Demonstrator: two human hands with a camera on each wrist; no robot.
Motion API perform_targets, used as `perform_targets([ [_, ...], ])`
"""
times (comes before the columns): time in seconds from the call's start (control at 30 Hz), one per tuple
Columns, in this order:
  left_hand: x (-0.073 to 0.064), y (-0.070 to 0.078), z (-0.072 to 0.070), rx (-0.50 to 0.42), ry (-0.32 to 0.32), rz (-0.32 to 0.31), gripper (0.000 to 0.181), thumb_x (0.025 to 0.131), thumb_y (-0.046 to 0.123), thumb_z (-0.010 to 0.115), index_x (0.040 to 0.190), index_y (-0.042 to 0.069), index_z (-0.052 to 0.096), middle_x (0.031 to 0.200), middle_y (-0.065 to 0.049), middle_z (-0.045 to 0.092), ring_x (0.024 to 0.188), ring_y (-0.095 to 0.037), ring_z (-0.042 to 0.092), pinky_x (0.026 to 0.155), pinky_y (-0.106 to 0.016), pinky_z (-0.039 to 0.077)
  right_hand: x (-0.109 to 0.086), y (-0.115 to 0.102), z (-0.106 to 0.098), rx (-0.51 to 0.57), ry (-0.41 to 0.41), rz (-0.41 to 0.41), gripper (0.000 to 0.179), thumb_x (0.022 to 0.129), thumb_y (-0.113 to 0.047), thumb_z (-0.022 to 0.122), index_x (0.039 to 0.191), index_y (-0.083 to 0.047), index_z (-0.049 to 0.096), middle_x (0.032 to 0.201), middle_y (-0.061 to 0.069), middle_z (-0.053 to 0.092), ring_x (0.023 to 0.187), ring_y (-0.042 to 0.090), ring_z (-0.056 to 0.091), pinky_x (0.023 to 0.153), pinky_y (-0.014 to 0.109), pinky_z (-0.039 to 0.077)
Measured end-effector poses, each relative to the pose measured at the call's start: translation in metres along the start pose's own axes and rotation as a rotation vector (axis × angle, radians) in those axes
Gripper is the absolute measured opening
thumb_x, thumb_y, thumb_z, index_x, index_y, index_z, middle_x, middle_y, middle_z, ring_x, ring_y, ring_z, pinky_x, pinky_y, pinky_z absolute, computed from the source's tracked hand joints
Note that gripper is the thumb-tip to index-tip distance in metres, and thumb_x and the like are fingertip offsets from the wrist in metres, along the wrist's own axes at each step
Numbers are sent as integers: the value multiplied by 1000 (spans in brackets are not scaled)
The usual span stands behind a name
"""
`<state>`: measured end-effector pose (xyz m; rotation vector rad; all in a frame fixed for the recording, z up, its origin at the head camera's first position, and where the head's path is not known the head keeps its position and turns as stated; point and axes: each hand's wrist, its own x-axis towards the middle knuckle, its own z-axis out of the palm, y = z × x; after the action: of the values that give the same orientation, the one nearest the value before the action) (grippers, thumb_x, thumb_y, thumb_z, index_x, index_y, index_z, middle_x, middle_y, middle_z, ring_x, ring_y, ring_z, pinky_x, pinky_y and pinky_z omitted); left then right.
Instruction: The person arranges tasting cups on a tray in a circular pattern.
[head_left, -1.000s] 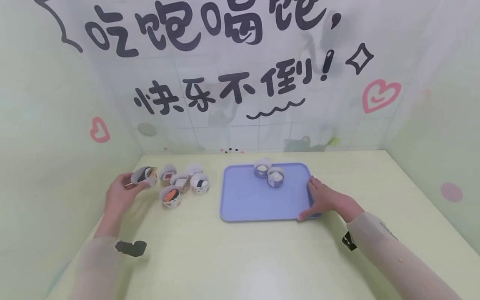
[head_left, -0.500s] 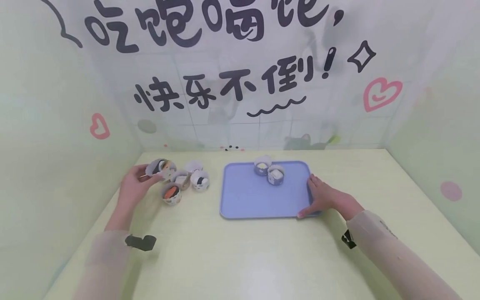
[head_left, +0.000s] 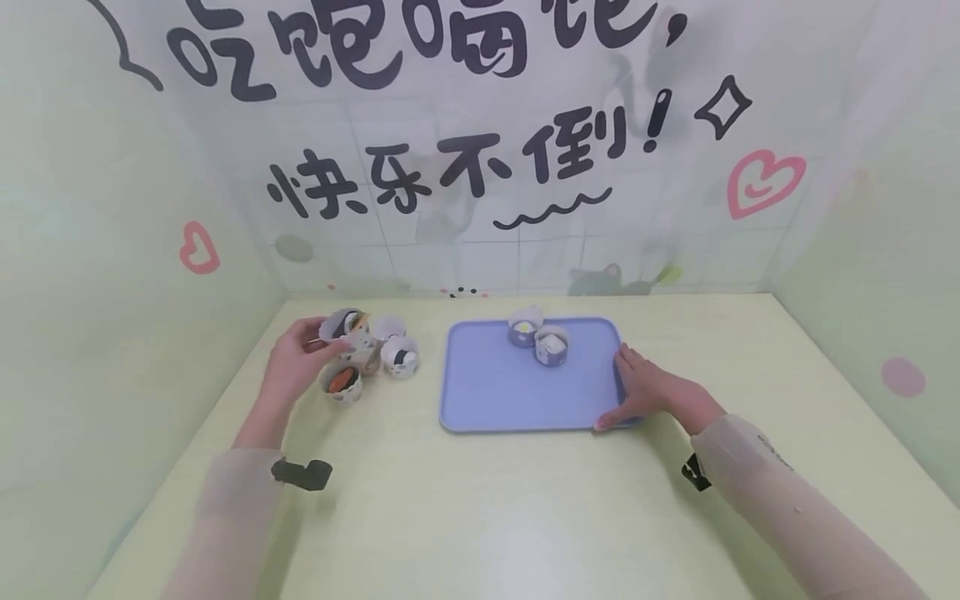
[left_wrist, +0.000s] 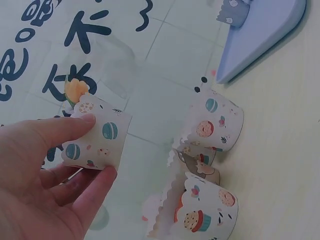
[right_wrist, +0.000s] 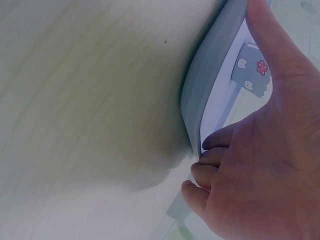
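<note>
At the left of the table, the left hand pinches a paper cup between thumb and fingers, and this cup is raised above the table, near the group of other cups. The right hand is spread at the right end of the blue tray, touching its edge, while two blue cups stand at the tray's far side.

Printed matt paper forms the cups at left; the tray looks smooth plastic, the wood-grained surface faintly glossy.
</note>
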<state>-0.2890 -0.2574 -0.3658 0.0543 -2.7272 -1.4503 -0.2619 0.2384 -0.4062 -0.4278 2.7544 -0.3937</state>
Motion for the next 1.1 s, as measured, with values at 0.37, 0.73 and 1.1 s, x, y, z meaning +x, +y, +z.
perform_targets([
  [0.37,7,16,29,-54,-83,44,67,95,28,68,148,0,38,150,-24,47,134,-38,52,109,-45,48,-2,3,0,18,-3,28,137,68,-60,84,148,23,10,156,45,4,147,58,10,122,62,17],
  [0.73,6,21,50,-61,-108,55,63,94,24,69,146,0,41,148,-23,49,132,-38,53,106,-47,50,3,-1,0,23,-13,27,135,69,-59,83,148,22,10,157,43,3,148,56,9,123,61,17],
  [1.1,6,20,70,-85,-164,47,62,93,20,70,144,0,42,144,-23,52,130,-37,55,109,-46,49,3,-1,0,-2,-15,41,136,69,-62,82,149,21,10,158,42,5,148,56,10,123,61,18],
])
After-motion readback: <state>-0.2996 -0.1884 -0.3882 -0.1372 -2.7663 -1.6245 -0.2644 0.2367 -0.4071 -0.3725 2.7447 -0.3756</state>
